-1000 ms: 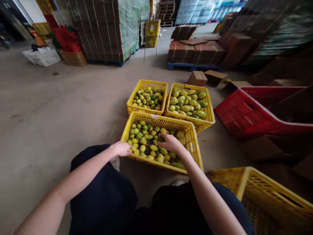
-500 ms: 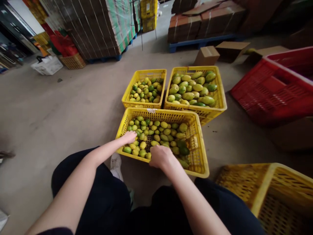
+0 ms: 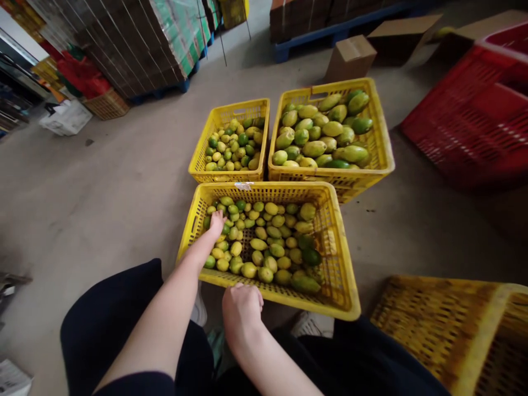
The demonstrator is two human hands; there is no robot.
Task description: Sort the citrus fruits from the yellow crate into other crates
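Observation:
A yellow plastic crate [image 3: 344, 258] stands before me, with many yellow-green, lemon-like fruits [image 3: 258, 245] in it. Inside its left part, my left hand [image 3: 217, 221] reaches down among the fruits, fingers apart and touching them. My right hand [image 3: 242, 302] is closed in a fist just outside the near rim, below the fruits at the front. Its palm side is turned from view, so whatever it may hold is hidden. Larger, greener fruits [image 3: 310, 257] lie along the crate's right side. Part of the crate's floor shows in the middle.
Behind stand a yellow crate of small fruits [image 3: 198, 148] and a yellow crate of big papaya-like fruits [image 3: 385, 148]. A red crate [image 3: 466, 110] is at right, another yellow crate [image 3: 433, 324] at lower right. A cardboard box [image 3: 350, 58] and loaded pallets are farther back.
My right hand has drawn back from the fruits to outside the near rim. My left hand has moved slightly farther into the crate. The view has tilted down, bringing the crates nearer.

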